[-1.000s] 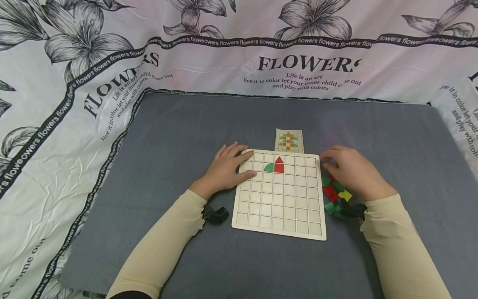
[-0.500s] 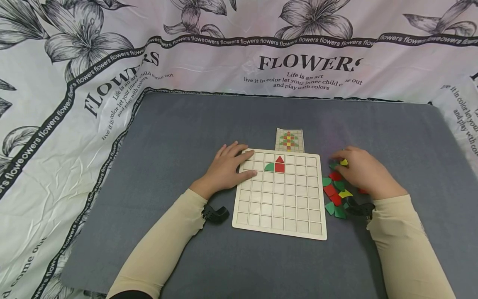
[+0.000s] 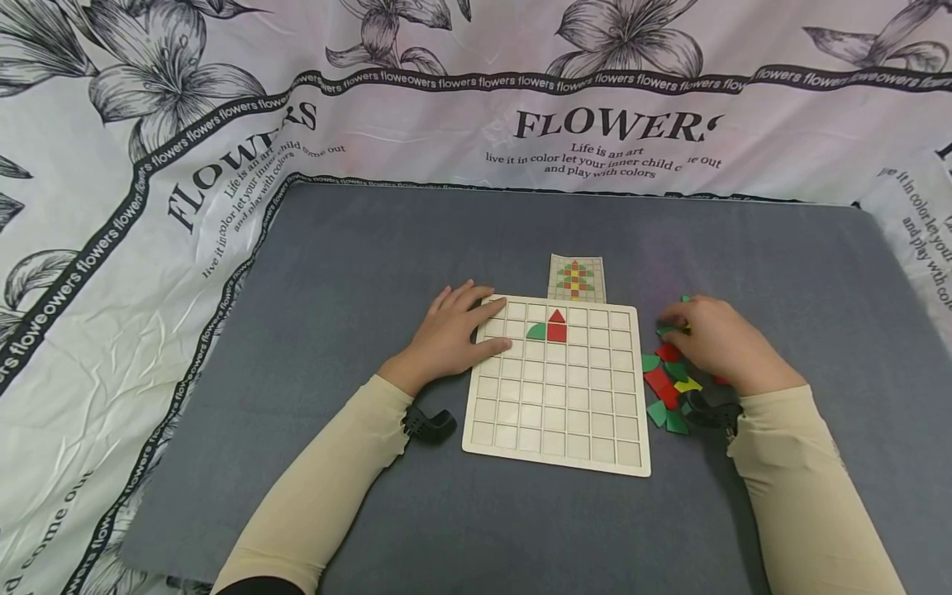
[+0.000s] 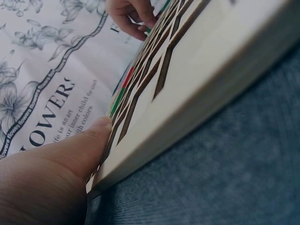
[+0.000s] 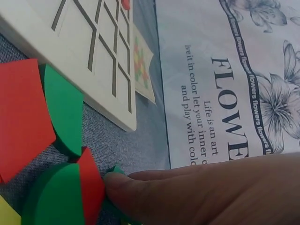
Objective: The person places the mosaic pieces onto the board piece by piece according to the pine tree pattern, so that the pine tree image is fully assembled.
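Cream wood-look square grid board (image 3: 558, 413) at centre of frame on grey counter (image 3: 409, 240), small red triangle (image 3: 557, 317) in its top row, red square (image 3: 556, 333) directly below and green quarter-circle (image 3: 537, 332) left of that, pale card with coloured pattern (image 3: 577, 279) at its top edge. Left hand (image 3: 455, 335) rests on board's upper-left edge, fingers straight and spread apart. Right hand (image 3: 714, 340), right of centre, fingers bent over loose red, green and yellow flat pieces (image 3: 659, 382), thumb at a green one, can't tell if clamped on it
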Tool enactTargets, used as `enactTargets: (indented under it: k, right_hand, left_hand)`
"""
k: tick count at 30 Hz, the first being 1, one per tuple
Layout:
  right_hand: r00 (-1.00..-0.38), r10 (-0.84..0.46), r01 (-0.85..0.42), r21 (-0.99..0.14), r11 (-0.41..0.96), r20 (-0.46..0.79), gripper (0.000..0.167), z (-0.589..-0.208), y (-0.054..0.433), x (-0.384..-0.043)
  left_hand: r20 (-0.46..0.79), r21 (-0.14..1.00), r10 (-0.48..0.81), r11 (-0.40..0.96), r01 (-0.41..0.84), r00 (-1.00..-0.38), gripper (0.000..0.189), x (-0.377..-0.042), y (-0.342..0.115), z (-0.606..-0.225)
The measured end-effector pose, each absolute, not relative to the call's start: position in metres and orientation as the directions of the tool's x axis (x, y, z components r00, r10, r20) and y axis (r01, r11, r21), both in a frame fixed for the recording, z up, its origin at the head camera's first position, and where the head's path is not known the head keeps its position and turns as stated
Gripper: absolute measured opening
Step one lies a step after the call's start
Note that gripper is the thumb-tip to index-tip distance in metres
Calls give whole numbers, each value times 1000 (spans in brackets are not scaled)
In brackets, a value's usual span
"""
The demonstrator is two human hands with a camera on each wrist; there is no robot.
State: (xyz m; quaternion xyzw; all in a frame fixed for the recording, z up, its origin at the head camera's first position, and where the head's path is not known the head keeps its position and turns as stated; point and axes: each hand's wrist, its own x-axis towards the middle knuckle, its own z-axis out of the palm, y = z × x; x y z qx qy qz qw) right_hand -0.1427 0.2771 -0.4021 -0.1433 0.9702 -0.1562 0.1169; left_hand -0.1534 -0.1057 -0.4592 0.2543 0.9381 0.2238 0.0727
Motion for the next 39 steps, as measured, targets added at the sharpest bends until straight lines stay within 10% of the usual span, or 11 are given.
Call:
enactTargets:
  k: [39]
  right_hand:
    - [-922,-376,-299,-447,843,-92,13,-386,210,-151]
  left_hand:
    - [-23,452,514,770,449,-858,72,-154,-107,-460]
